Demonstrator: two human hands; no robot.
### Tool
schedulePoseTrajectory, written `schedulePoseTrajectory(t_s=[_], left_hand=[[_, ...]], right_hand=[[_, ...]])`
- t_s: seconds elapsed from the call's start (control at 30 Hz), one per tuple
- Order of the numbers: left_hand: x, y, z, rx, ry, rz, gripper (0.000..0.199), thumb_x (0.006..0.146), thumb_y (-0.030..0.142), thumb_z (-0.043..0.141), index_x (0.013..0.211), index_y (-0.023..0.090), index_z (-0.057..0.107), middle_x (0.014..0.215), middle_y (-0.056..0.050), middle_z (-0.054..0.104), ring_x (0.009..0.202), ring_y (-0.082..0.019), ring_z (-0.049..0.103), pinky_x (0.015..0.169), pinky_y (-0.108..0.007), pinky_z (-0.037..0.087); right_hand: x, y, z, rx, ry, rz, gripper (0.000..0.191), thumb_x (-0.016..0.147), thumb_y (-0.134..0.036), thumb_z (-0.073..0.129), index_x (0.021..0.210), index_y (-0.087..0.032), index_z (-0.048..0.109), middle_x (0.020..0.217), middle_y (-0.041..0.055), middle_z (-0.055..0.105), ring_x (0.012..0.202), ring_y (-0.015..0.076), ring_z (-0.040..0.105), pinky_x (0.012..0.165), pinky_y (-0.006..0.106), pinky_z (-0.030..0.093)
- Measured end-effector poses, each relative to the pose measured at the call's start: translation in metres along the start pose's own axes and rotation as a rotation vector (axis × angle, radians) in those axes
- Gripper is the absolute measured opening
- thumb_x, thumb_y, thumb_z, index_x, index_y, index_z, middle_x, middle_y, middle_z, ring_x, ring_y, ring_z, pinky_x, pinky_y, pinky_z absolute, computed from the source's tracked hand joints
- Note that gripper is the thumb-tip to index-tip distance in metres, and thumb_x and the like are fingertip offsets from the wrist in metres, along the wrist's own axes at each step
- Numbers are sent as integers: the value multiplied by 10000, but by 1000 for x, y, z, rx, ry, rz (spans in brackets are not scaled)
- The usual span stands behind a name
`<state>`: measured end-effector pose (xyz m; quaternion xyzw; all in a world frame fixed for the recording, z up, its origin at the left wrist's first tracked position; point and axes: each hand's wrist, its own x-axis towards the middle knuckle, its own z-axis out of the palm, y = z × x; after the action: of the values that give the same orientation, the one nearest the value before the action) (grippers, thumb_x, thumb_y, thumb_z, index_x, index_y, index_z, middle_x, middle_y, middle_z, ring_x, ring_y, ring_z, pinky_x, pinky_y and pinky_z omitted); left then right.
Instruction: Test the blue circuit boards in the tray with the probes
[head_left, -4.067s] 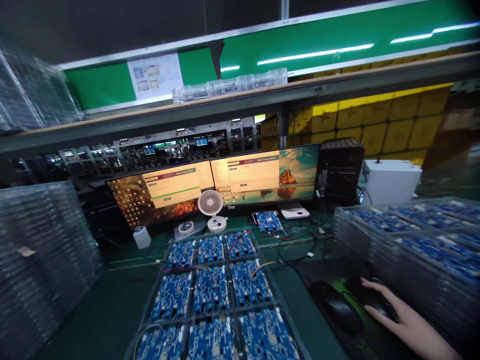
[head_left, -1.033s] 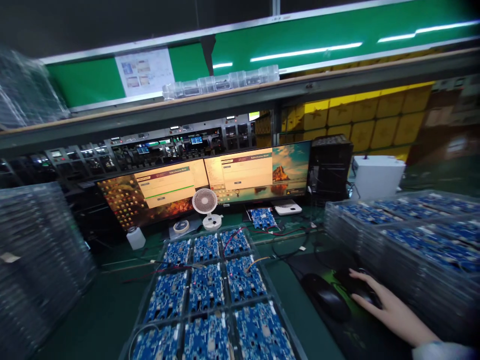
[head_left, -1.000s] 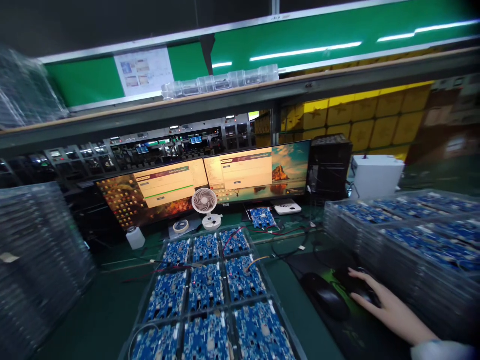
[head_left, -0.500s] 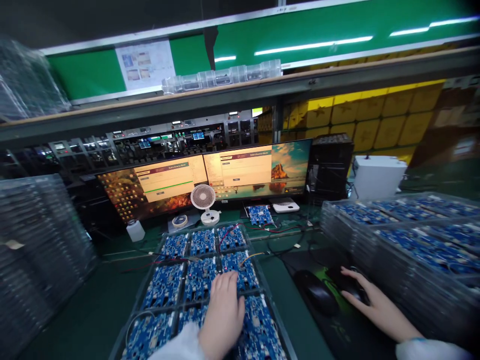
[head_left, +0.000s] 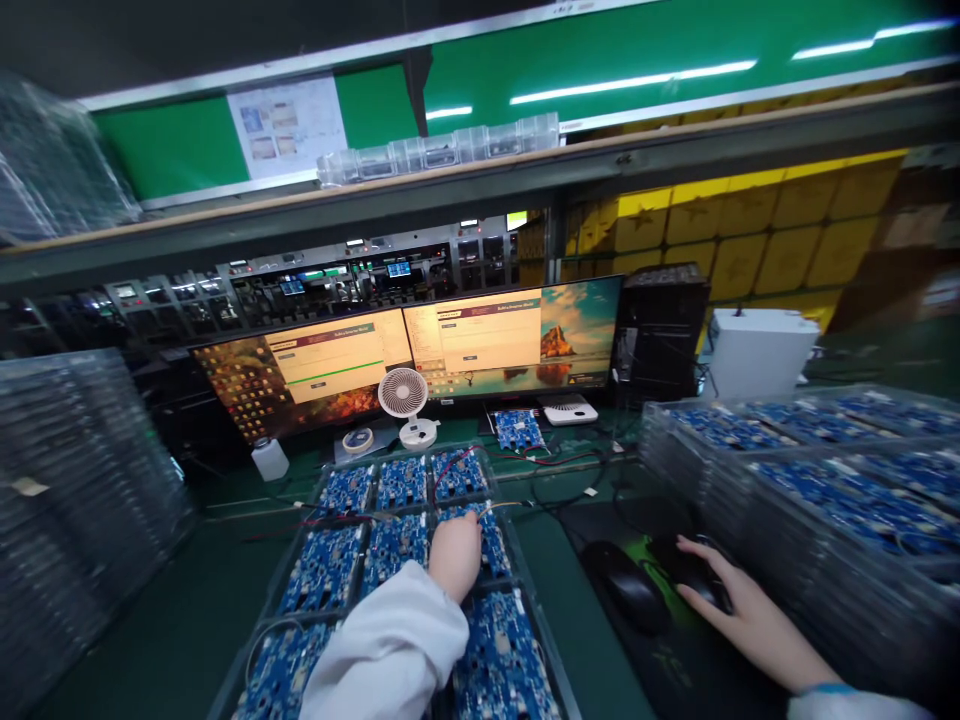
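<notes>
A clear tray (head_left: 531, 590) holds several blue circuit boards (head_left: 501, 650) in compartments. My left hand (head_left: 456, 553) is closed over the board in the middle row's right compartment, its fingertips at the end of a thin yellowish wire (head_left: 504, 503). Whatever its fingers pinch is too small to make out. Resting on a black computer mouse (head_left: 694, 572) at the right, my right hand (head_left: 742, 600) has its fingers wrapped around the sides. A second black mouse (head_left: 630, 588) lies just left of it on the dark mouse pad (head_left: 679, 660).
Stacked clear trays with blue boards (head_left: 772, 510) stand at the right, another tall stack (head_left: 82, 520) at the left. Behind are two monitors (head_left: 495, 345), a small white fan (head_left: 403, 395), a white bottle (head_left: 270, 460) and loose cables. A shelf (head_left: 300, 207) crosses above.
My left hand has moved forward over the tray to the wire's end, and its fingers have closed. My right hand remains on the mouse, shifted only slightly in view.
</notes>
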<state>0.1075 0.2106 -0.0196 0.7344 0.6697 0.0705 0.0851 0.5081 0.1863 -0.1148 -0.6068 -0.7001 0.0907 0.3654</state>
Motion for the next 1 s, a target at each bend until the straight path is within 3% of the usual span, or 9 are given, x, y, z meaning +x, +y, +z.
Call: schedulePoseTrajectory(t_s=[0.2,0.37,0.63,0.83,1.0], left_hand=[[-4,-13,-2,-87,37,-11,236,927,327,420,976,180,597,943,-65,706,891,-183,662,799,-270,472],[2,-33,-9,-84,270,-151,240,906,239,420,964,130,626,1130,-139,580,1092,-218,557,977,-301,404],[31,-49,-7,-47,150,-97,354,857,42,369,1078,87,642,1109,-155,643,1080,-210,571,989,-289,390],[43,-48,-10,-84,135,-121,282,814,7,421,967,101,639,1053,-133,634,959,-169,614,897,-242,428],[42,-42,-6,-118,132,-149,352,757,-58,389,963,105,623,1112,-140,579,882,-159,628,866,-252,449]], right_hand=[[0,4,1,1,-11,-15,555,757,-604,547,1168,-231,545,1245,148,640,1145,320,607,1000,512,478],[-1,4,2,-2,-12,-8,571,759,-611,545,1174,-220,545,1248,154,637,1150,325,603,1006,519,471],[0,7,5,-1,18,-22,595,752,-646,529,1157,-213,567,1228,159,647,1133,335,613,983,517,494],[-1,6,4,0,50,-28,591,739,-651,544,1133,-213,594,1193,147,670,1107,334,629,956,498,519],[0,1,0,-18,38,-40,570,753,-607,557,1144,-195,597,1199,150,667,1087,327,641,950,477,526]])
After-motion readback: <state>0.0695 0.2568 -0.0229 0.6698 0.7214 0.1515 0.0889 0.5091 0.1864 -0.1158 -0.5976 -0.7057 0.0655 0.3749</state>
